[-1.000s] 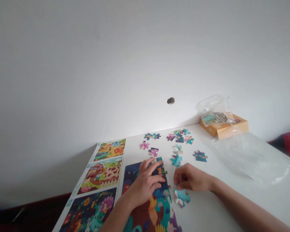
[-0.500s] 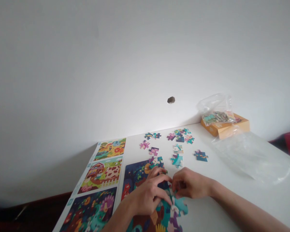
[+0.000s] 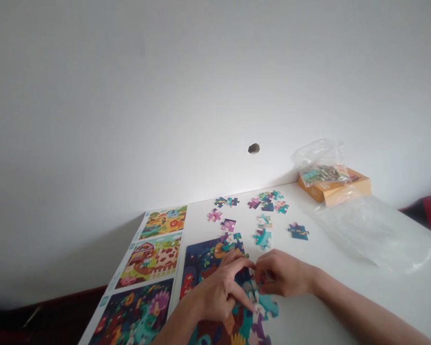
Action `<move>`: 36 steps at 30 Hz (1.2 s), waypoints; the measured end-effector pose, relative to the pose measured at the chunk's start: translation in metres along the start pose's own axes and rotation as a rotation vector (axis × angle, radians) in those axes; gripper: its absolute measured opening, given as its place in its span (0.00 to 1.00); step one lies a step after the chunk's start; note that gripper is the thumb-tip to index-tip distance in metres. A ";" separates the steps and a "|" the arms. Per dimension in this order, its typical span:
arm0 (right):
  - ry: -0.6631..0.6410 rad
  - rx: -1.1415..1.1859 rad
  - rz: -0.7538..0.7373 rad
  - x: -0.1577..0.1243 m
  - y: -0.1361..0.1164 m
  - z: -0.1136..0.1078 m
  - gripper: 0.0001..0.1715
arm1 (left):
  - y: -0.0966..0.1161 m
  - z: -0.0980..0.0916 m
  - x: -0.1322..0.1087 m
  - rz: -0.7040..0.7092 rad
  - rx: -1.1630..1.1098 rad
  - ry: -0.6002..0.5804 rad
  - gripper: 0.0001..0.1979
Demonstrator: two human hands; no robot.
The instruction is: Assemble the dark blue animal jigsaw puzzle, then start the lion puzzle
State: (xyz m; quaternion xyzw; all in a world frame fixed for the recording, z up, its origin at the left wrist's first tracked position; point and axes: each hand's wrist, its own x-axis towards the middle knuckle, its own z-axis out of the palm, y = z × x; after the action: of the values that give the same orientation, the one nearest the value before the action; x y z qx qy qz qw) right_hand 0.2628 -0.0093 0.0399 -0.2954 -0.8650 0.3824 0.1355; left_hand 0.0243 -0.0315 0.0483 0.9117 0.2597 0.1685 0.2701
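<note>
**Speaker one:** What are we looking at under our hands?

**Speaker two:** We have a part-built jigsaw puzzle (image 3: 204,263) lying flat on the white bench (image 3: 319,306), its dark blue scene stretching from beneath our hands to the bottom of our view. A teal piece with a white rabbit (image 3: 260,307) sits at its right side.

**Speaker one:** And our hands?

**Speaker two:** Our left hand (image 3: 219,294) lies over the puzzle, its fingers (image 3: 237,281) slightly apart and pressing down across the pieces. Our right hand (image 3: 282,274) reaches in from the right, its fingers (image 3: 263,274) bunched together at the puzzle's right edge, just beside the left fingertips. We cannot tell whether either hand is clamped on a piece, because the fingertips hide what lies beneath them.

**Speaker one:** What else do we have on the bench?

**Speaker two:** Beyond our hands, loose puzzle pieces (image 3: 262,238) lie scattered in small groups, apart from the puzzle. Three printed picture cards (image 3: 151,261) run in a column along the left side. Towards the far right corner, a clear bag of pieces (image 3: 322,175) rests on an orange box (image 3: 335,189), and a sheet of clear plastic (image 3: 373,235) lies flat in front of them. Behind it all rises a white wall (image 3: 201,96) with a small dark hole (image 3: 253,148).
</note>
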 end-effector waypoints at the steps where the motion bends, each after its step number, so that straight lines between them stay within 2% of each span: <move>1: -0.001 -0.008 -0.002 0.000 0.000 0.000 0.08 | 0.000 0.000 0.000 0.000 0.000 0.001 0.34; 12: 0.006 -0.137 -0.046 -0.001 -0.002 0.000 0.07 | 0.003 -0.003 0.001 -0.048 -0.032 -0.033 0.33; 22: -0.027 -0.187 -0.027 0.000 -0.008 -0.001 0.06 | 0.006 -0.005 0.002 -0.051 -0.036 -0.038 0.32; 24: -0.032 -0.241 -0.011 0.001 -0.011 -0.002 0.09 | 0.003 -0.004 0.002 -0.051 -0.034 -0.043 0.31; 28: -0.017 -0.325 0.017 0.003 -0.015 -0.003 0.21 | -0.003 0.001 0.001 -0.045 -0.034 -0.071 0.29; 31: -0.012 -0.264 -0.007 0.003 -0.010 -0.004 0.21 | -0.005 0.003 0.000 -0.033 -0.033 -0.068 0.31; 34: -0.004 -0.101 -0.013 0.000 0.000 -0.008 0.16 | -0.005 0.003 0.000 -0.028 -0.030 -0.072 0.33; 36: 0.056 -0.002 0.001 -0.005 0.006 -0.014 0.12 | -0.004 0.002 0.000 -0.021 -0.023 -0.076 0.34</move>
State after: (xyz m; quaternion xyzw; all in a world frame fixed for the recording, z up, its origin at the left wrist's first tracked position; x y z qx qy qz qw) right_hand 0.2754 -0.0011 0.0450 -0.3065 -0.8611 0.3731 0.1593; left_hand 0.0233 -0.0293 0.0446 0.9116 0.2567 0.1341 0.2919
